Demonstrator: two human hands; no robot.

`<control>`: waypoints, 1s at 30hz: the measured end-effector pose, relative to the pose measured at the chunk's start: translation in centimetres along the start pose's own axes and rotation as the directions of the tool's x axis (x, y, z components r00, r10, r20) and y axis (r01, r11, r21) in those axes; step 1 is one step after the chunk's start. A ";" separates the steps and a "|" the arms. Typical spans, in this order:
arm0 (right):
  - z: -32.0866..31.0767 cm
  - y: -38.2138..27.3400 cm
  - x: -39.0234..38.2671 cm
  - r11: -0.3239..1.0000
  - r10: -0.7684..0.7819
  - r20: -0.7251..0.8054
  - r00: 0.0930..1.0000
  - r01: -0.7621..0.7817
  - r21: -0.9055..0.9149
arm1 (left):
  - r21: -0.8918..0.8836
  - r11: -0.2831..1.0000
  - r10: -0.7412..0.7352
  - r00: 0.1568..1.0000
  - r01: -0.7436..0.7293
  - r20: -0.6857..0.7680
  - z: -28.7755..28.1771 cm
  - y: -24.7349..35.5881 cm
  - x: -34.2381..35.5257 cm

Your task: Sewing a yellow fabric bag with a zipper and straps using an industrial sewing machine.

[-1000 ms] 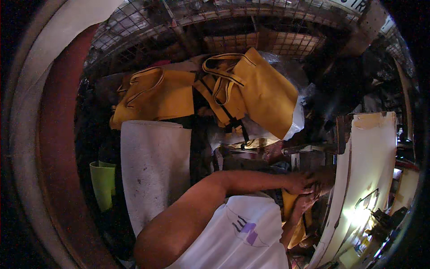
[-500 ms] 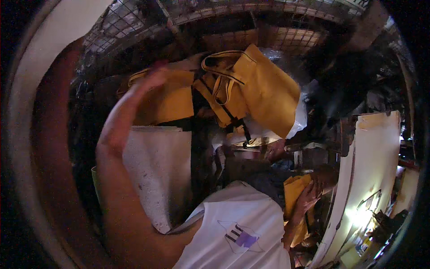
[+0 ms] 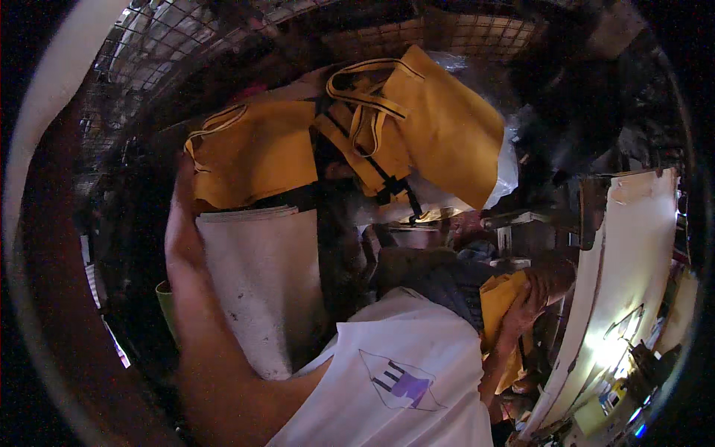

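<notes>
A yellow-orange tote bag [image 3: 257, 153] with striped strap handles lies at upper left, on a stack of pale grey sheets [image 3: 257, 276]. My left arm reaches up beside the sheets, and my left hand [image 3: 185, 165] is at the bag's left edge by its handle; its fingers are hidden in shadow. Another yellow-orange tote bag [image 3: 447, 127], with looped handles, rests to the right over clear plastic. At lower right, by my leg, my right hand [image 3: 526, 302] is closed on a folded yellow piece [image 3: 497, 298] that looks like the same bag material.
Upright pale board [image 3: 625, 253] stands at the right, with a bright light reflected on it. A wire grid [image 3: 156, 45] spans the top. Clear plastic sheeting [image 3: 508, 175] sticks out beside the right-hand bag. Much of the background is dark.
My left hand has come down and left from above the left bag to its left edge, uncovering the bag's handle. The right hand still holds the folded yellow piece. The view has shifted slightly.
</notes>
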State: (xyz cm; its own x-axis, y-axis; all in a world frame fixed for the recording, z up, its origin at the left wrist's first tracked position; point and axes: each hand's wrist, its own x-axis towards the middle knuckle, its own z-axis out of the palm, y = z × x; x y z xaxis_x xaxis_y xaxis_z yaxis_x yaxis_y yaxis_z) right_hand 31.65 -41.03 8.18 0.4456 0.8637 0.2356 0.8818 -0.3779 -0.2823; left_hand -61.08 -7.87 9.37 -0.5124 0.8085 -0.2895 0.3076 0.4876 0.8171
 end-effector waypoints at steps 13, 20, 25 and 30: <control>2.4 3.4 -1.4 0.991 0.129 0.085 0.988 -0.125 -0.052 | 0.306 0.919 0.034 0.822 -0.250 0.569 14.1 2.8 -1.9; 2.4 2.8 -1.0 0.975 -0.112 -0.059 0.992 0.098 -0.198 | 0.419 -0.253 0.479 0.263 -0.872 0.837 30.2 4.9 -8.0; 0.6 1.5 -1.2 0.999 0.028 0.040 0.999 -0.030 0.039 | 0.448 -0.381 0.213 0.394 -0.809 0.894 41.4 2.1 -8.4; 0.3 1.0 -0.5 0.999 0.015 0.008 1.000 -0.015 0.040 | 0.466 -0.392 0.024 0.497 -0.793 0.867 45.3 -0.8 -8.0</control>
State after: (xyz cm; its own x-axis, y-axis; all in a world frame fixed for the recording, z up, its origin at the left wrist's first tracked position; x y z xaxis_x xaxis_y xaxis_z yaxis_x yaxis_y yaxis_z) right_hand 32.25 -41.72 7.51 0.4573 0.8607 0.2235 0.8680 -0.3773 -0.3228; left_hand -20.86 0.20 -11.51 0.4481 0.6997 -0.5564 0.6595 -0.6789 -0.3228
